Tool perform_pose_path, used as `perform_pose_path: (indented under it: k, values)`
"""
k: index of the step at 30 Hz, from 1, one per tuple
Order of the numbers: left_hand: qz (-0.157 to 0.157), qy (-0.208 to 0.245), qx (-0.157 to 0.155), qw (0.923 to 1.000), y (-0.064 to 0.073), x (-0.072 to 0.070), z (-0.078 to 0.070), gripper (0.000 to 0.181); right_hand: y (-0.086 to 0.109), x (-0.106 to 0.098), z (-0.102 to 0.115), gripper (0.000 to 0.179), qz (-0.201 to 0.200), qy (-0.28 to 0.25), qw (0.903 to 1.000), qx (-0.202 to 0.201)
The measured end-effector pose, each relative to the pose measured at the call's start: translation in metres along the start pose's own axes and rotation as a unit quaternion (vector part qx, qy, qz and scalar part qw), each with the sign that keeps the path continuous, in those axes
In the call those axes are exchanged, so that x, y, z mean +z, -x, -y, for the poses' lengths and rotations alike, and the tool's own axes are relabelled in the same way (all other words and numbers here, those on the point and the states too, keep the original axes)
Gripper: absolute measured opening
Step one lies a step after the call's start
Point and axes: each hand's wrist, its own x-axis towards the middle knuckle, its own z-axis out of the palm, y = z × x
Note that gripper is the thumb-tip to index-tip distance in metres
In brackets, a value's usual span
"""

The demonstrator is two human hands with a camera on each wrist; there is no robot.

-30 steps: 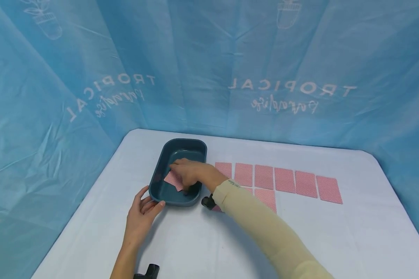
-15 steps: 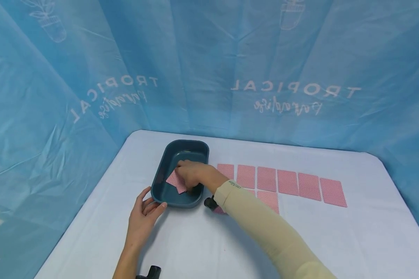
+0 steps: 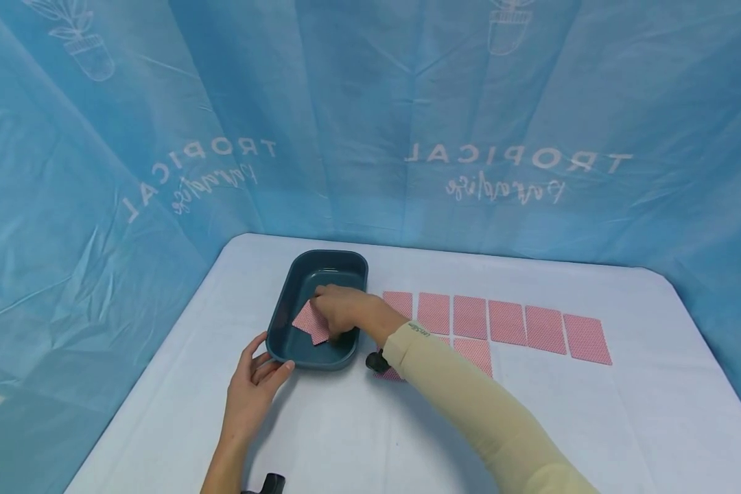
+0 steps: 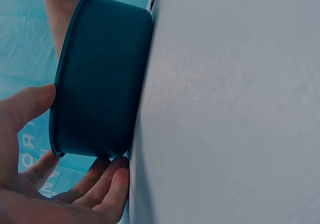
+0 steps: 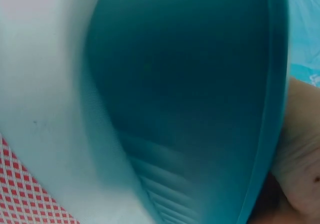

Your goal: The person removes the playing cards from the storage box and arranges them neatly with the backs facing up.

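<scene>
A dark teal plastic tub [image 3: 284,309] stands at the table's back left. At its near left corner my left hand [image 3: 250,384] grips it, with the thumb at the rim and the fingers against the side wall, as the left wrist view shows [image 4: 95,194]. My right hand [image 3: 342,309] reaches down inside the tub, fingers curled over a few red-patterned playing cards [image 3: 309,322] that lie overlapping, backs up, and holds them. Its fingertips are mostly hidden in the head view. In the right wrist view the tub's wall [image 5: 190,83] covers most of that hand.
Right of the tub, red-backed playing cards [image 3: 469,317] lie face down in a row of several, with a shorter row [image 3: 474,353] in front, partly hidden by the right sleeve [image 3: 463,391]. A white cloth covers the table [image 3: 321,432]. Blue curtains [image 3: 370,123] hang behind and at the left.
My right hand's fingers have drawn in slightly over the cards, moving a little to the right, and more of the cards shows. My left hand stays at the tub's corner.
</scene>
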Motion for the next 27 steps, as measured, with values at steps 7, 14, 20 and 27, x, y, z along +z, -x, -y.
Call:
perform_pose_path:
  k: [7, 14, 20, 27]
  values:
    - [0.0, 0.0, 0.001, 1.0, 0.0, 0.001, -0.004, 0.073, 0.005, -0.001, -0.001, 0.072, -0.003, 0.0, 0.9999, 0.016]
    - [-0.001, -0.004, -0.006, 1.0, 0.001, 0.001, 0.001, 0.073, 0.008, -0.004, -0.002, 0.078, -0.01, 0.02, 0.9997, 0.009]
    - [-0.004, -0.01, -0.008, 0.9999, 0.001, 0.001, -0.001, 0.075, 0.014, -0.008, -0.002, 0.081, -0.015, 0.013, 0.9997, 0.012]
    - [-0.004, -0.01, -0.006, 0.9999, 0.002, 0.003, -0.006, 0.074, 0.023, -0.017, -0.004, 0.084, -0.015, 0.012, 0.9997, 0.018]
